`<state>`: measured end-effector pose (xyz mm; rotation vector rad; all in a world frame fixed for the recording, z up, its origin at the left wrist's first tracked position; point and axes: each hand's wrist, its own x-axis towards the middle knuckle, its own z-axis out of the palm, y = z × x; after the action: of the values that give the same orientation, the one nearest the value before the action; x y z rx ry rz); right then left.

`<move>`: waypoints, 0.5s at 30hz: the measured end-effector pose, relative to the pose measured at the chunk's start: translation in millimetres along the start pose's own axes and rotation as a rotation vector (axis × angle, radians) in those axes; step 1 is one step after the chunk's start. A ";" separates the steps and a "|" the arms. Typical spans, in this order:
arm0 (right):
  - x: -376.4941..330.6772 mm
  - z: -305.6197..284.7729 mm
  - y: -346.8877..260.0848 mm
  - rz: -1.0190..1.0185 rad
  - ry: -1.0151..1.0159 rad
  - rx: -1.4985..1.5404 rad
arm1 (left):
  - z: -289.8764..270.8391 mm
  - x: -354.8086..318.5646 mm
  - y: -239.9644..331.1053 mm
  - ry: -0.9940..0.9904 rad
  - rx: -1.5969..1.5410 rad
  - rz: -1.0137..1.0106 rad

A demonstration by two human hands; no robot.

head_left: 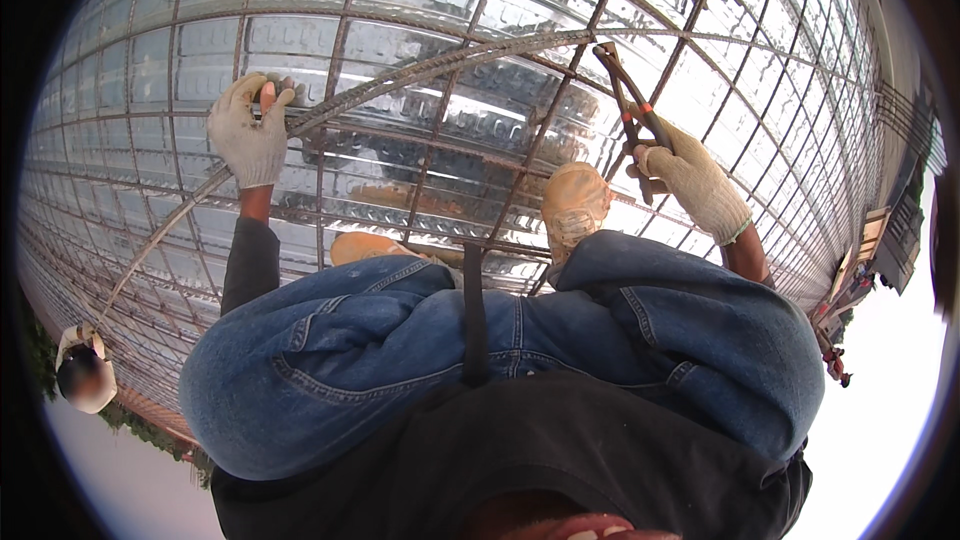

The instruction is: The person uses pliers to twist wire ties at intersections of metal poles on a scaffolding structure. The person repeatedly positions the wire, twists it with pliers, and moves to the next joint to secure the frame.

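Observation:
My right hand [695, 180], in a pale knitted work glove, is closed round the handles of a pair of long pincers [625, 85]. The handles spread apart and carry orange-red bands; the head points away from me, by crossing rebar. My left hand [247, 135], gloved in dirty white with a bare fingertip showing, lies over a long rebar [350, 98]. Its fingers curl in toward the thumb; what they grip is hidden. That bar runs in a slanting curve across the rebar grid [440, 125], from lower left to upper right, beside another bar.
Shiny corrugated metal decking [390, 50] lies under the grid. My tan boots [577, 202] stand between my hands, below my bent knees in jeans [330, 340]. A person in light clothing [88, 370] is at the far left. Stacked materials [890, 230] are at the right edge.

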<state>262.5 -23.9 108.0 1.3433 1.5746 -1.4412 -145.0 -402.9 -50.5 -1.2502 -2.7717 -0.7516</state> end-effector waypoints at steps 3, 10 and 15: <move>1.7 -2.4 -3.0 -0.001 -0.041 -0.003 | 1.0 0.3 -1.8 0.005 -0.003 0.003; -1.8 -14.9 -12.4 -0.005 -0.205 0.336 | 2.7 -1.3 -3.9 0.016 0.007 0.016; 1.9 -20.7 -4.7 0.095 -0.228 0.524 | 2.3 0.1 -2.1 0.018 -0.022 0.021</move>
<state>261.5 -3.0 112.4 1.4441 1.0092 -1.9514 -146.2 -403.0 -53.4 -1.2674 -2.7397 -0.7894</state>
